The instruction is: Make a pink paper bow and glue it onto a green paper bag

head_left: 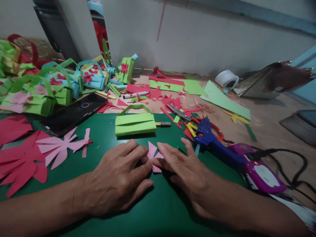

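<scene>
In the head view, a small pink paper flower [152, 150] lies on the green mat, partly hidden under my fingers. My left hand [120, 174] holds it from the left with its fingertips. From the right, my right hand [187, 174] presses on the same flower, thumb and fingers close to the left fingertips. Just beyond stands a light green paper handbag [135, 124] with a strap handle, and a cutter knife [163, 124] shows at its right side. A larger pink paper flower [63, 144] and red paper flowers [23, 161] lie to the left.
A blue glue gun [217, 144] rests at right beside scissors [180, 112] and a purple corded device [261, 171]. A phone [74, 113] lies at left near several finished paper bags [32, 102]. Red scraps [170, 100], a marker [136, 94] and green sheets [224, 100] spread along the back.
</scene>
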A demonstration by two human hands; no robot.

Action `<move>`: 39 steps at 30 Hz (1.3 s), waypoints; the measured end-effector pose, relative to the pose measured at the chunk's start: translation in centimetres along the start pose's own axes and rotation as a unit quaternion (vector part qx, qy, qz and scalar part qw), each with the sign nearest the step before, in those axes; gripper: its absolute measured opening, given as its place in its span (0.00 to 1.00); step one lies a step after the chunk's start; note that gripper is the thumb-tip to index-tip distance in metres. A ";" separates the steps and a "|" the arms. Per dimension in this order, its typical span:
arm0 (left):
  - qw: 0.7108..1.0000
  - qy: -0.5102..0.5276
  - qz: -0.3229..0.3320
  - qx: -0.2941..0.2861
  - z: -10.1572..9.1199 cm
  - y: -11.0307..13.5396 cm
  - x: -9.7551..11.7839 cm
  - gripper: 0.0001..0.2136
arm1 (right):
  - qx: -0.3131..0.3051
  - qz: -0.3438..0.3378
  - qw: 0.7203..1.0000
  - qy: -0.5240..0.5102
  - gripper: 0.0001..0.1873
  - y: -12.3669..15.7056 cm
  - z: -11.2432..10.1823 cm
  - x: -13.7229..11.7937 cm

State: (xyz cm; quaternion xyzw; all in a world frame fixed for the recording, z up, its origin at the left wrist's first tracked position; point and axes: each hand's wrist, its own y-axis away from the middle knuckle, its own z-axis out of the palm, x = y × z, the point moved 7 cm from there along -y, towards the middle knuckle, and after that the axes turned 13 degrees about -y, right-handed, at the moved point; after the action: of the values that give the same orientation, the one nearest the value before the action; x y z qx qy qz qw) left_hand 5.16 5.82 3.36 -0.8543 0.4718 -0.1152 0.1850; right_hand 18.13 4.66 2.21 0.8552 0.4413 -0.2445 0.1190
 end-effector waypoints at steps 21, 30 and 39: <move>0.997 -0.030 -0.012 -0.065 0.8 0.2 0.0 0.11 | 0.058 0.165 0.944 -0.281 0.29 -1.4 -1.9 1.9; 0.997 -0.025 -0.009 -0.066 0.7 0.2 0.1 0.10 | 0.279 0.174 0.905 -0.272 0.14 -0.8 -4.6 3.1; 0.999 -0.037 0.004 -0.025 0.4 0.2 0.2 0.10 | 0.232 0.118 0.958 -0.120 0.06 -1.5 -4.9 2.2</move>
State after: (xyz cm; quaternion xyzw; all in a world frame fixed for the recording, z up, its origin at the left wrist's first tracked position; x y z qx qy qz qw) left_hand 5.29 5.61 2.95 -0.8604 0.4709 -0.0704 0.1813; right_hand 19.52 9.13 5.22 0.8697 0.2510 -0.4251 -0.0025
